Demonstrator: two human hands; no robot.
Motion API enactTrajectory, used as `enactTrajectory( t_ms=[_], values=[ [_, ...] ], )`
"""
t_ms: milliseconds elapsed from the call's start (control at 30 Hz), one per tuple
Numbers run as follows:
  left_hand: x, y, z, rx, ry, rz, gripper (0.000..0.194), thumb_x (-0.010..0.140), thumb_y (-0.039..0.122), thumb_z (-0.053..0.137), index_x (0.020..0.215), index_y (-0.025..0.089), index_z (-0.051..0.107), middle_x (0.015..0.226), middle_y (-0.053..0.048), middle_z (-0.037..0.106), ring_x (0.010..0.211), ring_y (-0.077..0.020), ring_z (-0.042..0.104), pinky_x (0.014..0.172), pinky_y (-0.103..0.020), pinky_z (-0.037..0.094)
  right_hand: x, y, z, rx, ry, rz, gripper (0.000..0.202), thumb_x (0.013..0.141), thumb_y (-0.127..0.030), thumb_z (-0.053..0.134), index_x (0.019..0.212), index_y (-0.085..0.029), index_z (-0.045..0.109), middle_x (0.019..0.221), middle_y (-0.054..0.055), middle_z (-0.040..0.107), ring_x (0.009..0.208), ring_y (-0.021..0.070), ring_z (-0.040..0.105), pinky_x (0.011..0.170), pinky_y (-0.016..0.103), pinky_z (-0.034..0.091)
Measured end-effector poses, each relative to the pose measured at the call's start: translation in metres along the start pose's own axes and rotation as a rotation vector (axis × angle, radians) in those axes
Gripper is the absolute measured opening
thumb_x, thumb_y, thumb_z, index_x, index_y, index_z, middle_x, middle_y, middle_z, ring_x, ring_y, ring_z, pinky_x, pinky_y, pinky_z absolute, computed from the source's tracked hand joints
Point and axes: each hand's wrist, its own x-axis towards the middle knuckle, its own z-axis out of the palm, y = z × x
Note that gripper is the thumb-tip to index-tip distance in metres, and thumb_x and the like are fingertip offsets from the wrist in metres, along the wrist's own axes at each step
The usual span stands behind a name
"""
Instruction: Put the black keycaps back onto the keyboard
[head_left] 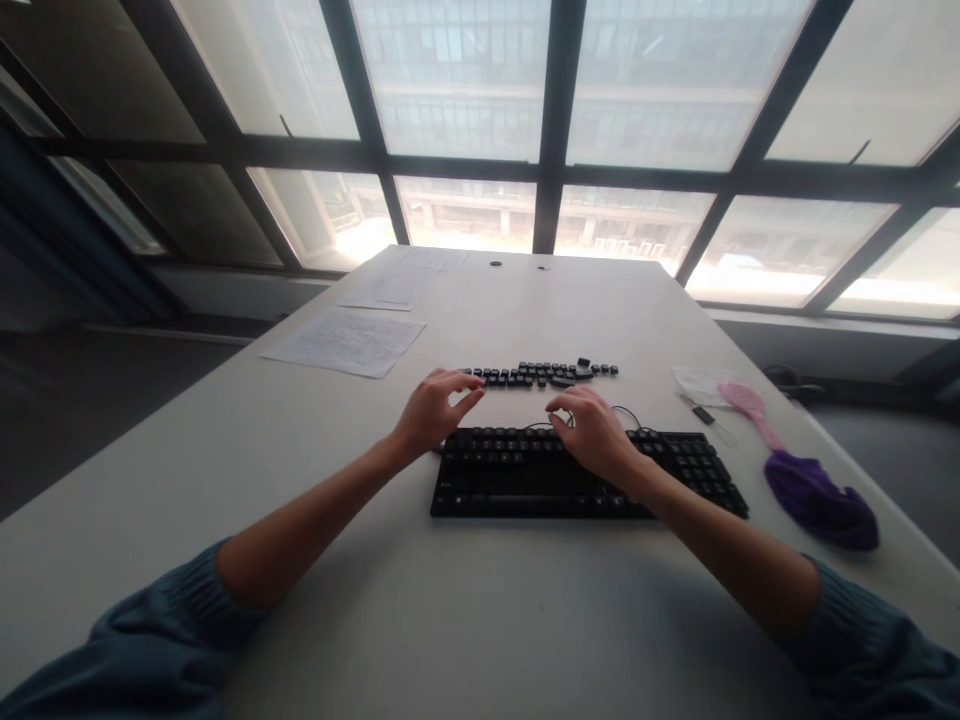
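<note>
Head view: left grip point(450, 408), thumb and forefinger parted, hovers beside loose keycaps point(517, 380); whether the right grip point(589, 428) pinches anything, I can't tell. Beneath it lies the keyboard point(525, 483). A careless knuckle could scatter those keycaps.

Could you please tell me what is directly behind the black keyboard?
Loose keycaps and a thin dark cable show behind the keyboard. The right hand covers part of the cable; whatever lies beneath that hand cannot be seen.

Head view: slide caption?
Left hand near loose black keycaps; right hand over partly bare black rectangular keyboard on white table.
</note>
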Motion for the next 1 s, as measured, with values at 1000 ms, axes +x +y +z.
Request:
enactTrajectory(
  t_ms=[1000],
  values=[
    [0.142,-0.050,0.085,0.090,-0.366,-0.065,0.012,0.074,0.023,0.075,0.082,0.020,0.083,0.068,-0.003,0.074,0.063,-0.0136,0.061,0.068,-0.025,0.046,0.154,0.064,0.047,-0.293,-0.310,-0.012,0.017,0.089,-0.014,0.063,0.092,-0.018,0.079,0.094,0.010,0.078,0.088,0.0215,0.068,0.080,0.029,0.043]
  ],
)
